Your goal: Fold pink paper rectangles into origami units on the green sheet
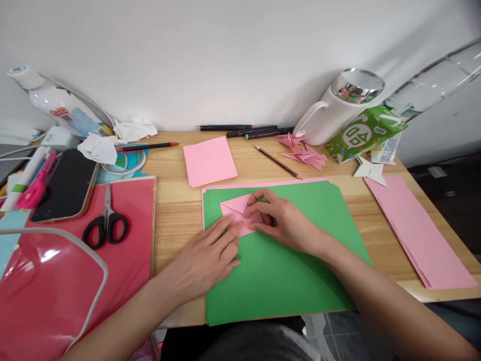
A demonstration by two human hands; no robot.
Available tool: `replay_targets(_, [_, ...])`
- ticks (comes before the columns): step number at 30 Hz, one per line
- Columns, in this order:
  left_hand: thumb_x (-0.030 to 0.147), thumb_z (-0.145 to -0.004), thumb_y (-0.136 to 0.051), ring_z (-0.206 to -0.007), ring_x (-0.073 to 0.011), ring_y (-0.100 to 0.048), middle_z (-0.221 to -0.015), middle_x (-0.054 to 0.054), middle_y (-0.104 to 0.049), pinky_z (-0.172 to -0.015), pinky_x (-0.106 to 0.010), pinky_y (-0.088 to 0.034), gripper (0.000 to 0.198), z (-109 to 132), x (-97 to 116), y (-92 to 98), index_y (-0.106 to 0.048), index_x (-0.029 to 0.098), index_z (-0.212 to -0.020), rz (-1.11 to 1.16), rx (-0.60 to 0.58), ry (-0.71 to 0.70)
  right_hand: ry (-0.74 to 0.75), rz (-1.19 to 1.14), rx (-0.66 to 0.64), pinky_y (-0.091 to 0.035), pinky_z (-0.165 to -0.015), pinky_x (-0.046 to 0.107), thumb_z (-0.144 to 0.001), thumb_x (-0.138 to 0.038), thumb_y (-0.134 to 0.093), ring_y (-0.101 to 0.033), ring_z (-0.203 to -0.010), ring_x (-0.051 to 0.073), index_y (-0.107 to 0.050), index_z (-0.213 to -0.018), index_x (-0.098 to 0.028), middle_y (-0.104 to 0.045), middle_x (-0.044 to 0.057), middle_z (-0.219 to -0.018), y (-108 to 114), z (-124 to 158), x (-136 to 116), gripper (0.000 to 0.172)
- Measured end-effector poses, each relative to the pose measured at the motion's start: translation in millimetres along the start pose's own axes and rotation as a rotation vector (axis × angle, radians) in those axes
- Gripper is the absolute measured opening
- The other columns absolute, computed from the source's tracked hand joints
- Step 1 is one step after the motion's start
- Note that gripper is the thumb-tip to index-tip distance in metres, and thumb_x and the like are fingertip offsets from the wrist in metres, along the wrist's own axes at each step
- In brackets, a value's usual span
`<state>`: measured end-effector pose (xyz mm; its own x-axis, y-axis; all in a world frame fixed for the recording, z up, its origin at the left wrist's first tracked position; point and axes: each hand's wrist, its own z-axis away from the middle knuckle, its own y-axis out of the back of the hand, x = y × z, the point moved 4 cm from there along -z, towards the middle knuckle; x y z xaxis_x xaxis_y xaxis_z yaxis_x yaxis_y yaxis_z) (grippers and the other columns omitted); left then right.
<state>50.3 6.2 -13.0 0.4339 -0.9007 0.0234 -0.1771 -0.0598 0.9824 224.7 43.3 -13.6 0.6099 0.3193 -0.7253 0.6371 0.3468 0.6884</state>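
A folded square of pink paper [236, 204] lies on a stack of green paper [293, 281], with a triangular flap along its upper edge. My left hand [210, 253] rests flat, its fingertips on the lower left of the pink paper. From the right, my right hand [283, 220] curls over the same sheet, thumb and fingers pinching its right part. That part is mostly hidden by my fingers. Pink sheets [210, 161] sit stacked just beyond the green stack, beside a pencil [278, 162].
Black-handled scissors [107, 220] lie on a red folder [139, 260] to the left, near a phone [67, 183]. Pink folded pieces [306, 153], a white mug [326, 115] and a green carton [361, 133] stand back right. Long pink strips [421, 230] lie at the right; markers [259, 131] line the wall.
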Motion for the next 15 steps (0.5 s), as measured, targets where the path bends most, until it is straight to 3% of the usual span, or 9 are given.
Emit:
replay_targets(5, [0.034,-0.096,-0.036,-0.132,-0.0279,-0.039,-0.134,-0.013,-0.053,-0.102,-0.038,-0.04,0.043,-0.6,0.6,-3.1,-0.049,0.006,-0.127,-0.001,-0.04,0.03,0.051,-0.07,-0.057,-0.044,-0.063,0.024,-0.081,-0.007,-0.061,-0.048,-0.063,0.007,-0.061,-0.098,-0.019,-0.051,0.005,-0.111,3.9,-0.4,0.8,0.021])
replay_targets(11, [0.034,-0.096,-0.036,-0.132,-0.028,-0.038,-0.135,-0.013,-0.052,-0.102,-0.038,-0.04,0.043,1.0,2.1,-6.4,-0.05,0.006,-0.126,0.04,-0.05,0.06,0.056,-0.067,-0.119,-0.044,-0.062,0.023,-0.082,-0.009,-0.059,-0.052,-0.067,0.008,-0.063,-0.081,-0.017,-0.049,0.006,-0.113,7.0,-0.1,-1.3,0.009])
replay_targets(15, [0.033,-0.096,-0.036,-0.134,-0.0281,-0.036,-0.135,-0.014,-0.052,-0.104,-0.039,-0.038,0.044,1.9,3.7,-8.8,-0.05,0.005,-0.127,0.045,-0.06,0.063,0.076,-0.025,-0.132,-0.045,-0.064,0.025,-0.084,-0.014,-0.06,-0.054,-0.069,0.009,-0.064,-0.08,-0.017,-0.047,0.008,-0.116,5.6,1.0,-2.4,0.007])
